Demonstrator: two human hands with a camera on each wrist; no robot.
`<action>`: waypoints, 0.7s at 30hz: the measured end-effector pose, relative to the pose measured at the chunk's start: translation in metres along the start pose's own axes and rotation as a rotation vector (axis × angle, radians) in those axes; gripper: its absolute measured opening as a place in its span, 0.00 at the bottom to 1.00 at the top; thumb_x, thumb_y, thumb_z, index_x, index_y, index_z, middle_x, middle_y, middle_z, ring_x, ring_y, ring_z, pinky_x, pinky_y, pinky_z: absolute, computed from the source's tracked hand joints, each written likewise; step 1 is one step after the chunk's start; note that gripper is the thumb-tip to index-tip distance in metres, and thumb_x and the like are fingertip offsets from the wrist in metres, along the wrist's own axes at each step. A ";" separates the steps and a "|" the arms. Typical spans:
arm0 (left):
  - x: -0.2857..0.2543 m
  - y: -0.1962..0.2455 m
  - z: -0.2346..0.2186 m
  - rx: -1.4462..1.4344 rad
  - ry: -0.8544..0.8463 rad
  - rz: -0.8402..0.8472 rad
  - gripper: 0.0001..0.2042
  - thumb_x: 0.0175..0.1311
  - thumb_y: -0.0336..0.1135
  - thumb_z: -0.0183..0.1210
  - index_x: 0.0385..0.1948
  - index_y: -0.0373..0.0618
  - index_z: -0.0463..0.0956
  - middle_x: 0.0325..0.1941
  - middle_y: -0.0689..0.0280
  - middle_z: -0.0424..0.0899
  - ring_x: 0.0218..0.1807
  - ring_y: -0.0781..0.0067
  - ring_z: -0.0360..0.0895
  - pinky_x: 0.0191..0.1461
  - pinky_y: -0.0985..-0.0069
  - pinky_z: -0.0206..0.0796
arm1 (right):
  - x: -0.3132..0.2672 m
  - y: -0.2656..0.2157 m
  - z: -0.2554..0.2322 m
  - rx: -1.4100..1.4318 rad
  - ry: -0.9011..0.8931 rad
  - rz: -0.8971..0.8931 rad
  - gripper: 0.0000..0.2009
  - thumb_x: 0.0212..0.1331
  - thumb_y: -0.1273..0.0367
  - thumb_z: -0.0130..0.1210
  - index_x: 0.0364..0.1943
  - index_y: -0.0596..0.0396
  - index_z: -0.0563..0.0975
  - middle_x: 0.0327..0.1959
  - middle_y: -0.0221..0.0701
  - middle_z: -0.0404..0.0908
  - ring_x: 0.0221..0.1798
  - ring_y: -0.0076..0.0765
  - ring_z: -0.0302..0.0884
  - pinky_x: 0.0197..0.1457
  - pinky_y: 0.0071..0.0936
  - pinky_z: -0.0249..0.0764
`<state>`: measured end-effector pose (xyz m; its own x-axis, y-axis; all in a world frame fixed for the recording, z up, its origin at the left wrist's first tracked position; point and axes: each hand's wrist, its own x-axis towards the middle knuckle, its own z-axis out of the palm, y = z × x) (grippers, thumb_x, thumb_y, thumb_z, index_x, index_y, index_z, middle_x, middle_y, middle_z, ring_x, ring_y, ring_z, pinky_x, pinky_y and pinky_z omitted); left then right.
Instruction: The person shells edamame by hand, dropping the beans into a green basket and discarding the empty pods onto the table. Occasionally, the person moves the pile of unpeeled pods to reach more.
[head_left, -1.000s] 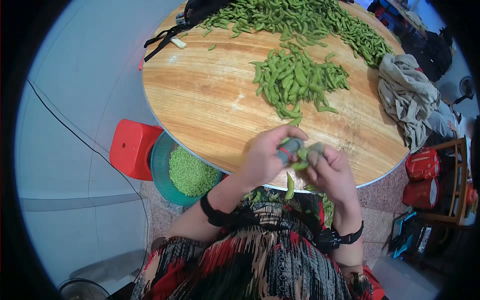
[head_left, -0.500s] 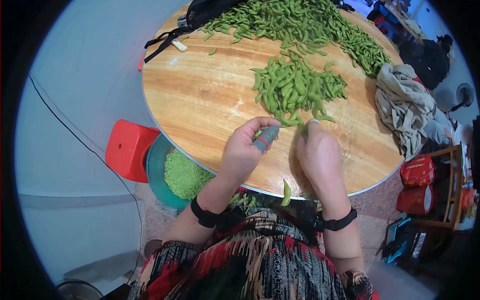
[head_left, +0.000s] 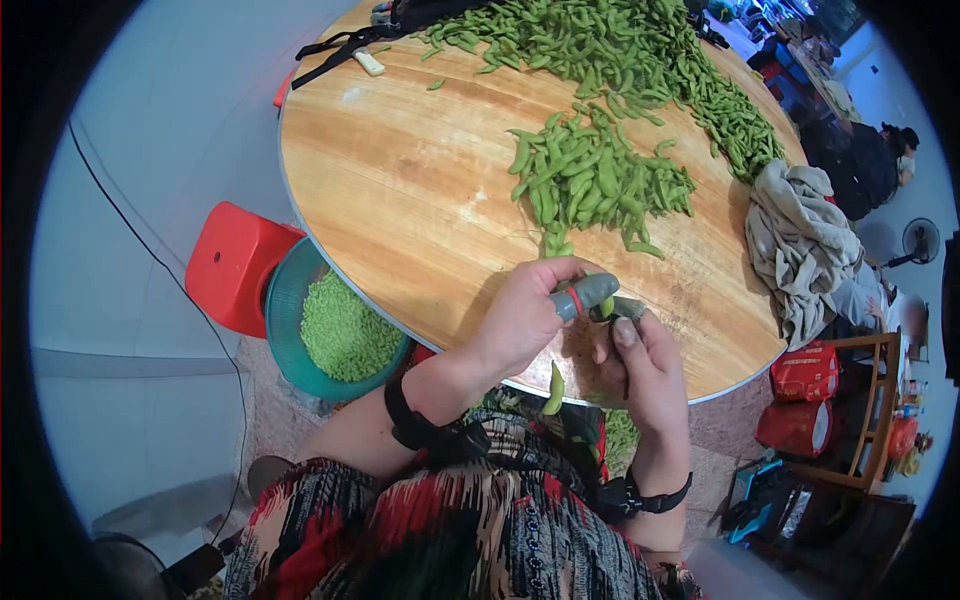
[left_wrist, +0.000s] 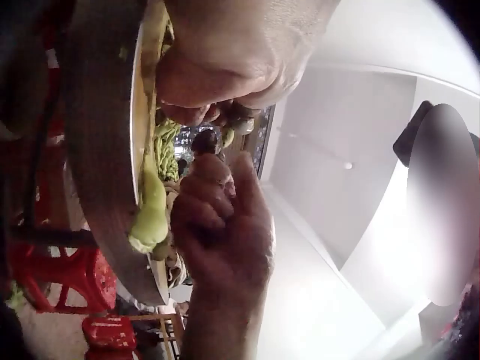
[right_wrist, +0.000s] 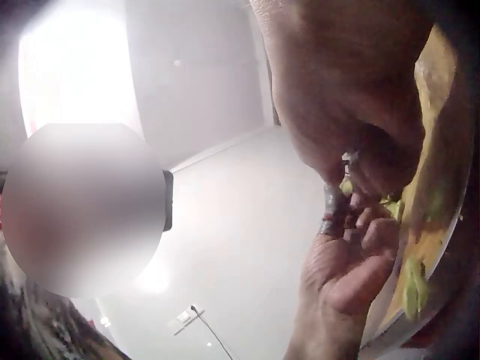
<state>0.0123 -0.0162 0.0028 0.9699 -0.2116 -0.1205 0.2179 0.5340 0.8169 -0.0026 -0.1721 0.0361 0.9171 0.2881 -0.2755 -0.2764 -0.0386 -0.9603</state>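
Note:
Near the table's front edge, the left hand (head_left: 530, 312) pinches a green pod (head_left: 606, 306) between its grey-covered thumb and fingers. Close against it, the right hand (head_left: 648, 368) has its fingers curled at the pod's other end, a grey covering on one fingertip. A single pod (head_left: 555, 389) lies at the table edge below the hands, and shows large in the left wrist view (left_wrist: 151, 214). Beyond the hands is a small heap of pods (head_left: 590, 180). In the right wrist view the left hand (right_wrist: 349, 262) meets the right hand (right_wrist: 352, 97), whose fingertips are partly hidden.
A larger pod pile (head_left: 600, 50) covers the far side of the wooden table (head_left: 400, 170). At lower left, a teal basket (head_left: 285, 330) of shelled beans stands by a red stool (head_left: 235, 268). A grey cloth (head_left: 800, 235) hangs at the right edge.
The right hand has come back from the small heap towards the body and met the left hand, which moved slightly right. A pod is now between them.

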 end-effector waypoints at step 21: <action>-0.006 0.005 0.000 0.323 -0.085 0.120 0.07 0.60 0.35 0.56 0.31 0.40 0.75 0.29 0.72 0.77 0.33 0.86 0.71 0.40 0.84 0.63 | -0.003 0.011 0.005 0.192 -0.105 -0.035 0.08 0.65 0.68 0.39 0.37 0.58 0.69 0.19 0.25 0.68 0.16 0.13 0.53 0.18 0.12 0.51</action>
<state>0.0075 -0.0123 0.0071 0.9711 -0.2374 0.0230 0.0445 0.2751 0.9604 -0.0097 -0.1686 0.0267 0.8949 0.3845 -0.2267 -0.3041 0.1533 -0.9402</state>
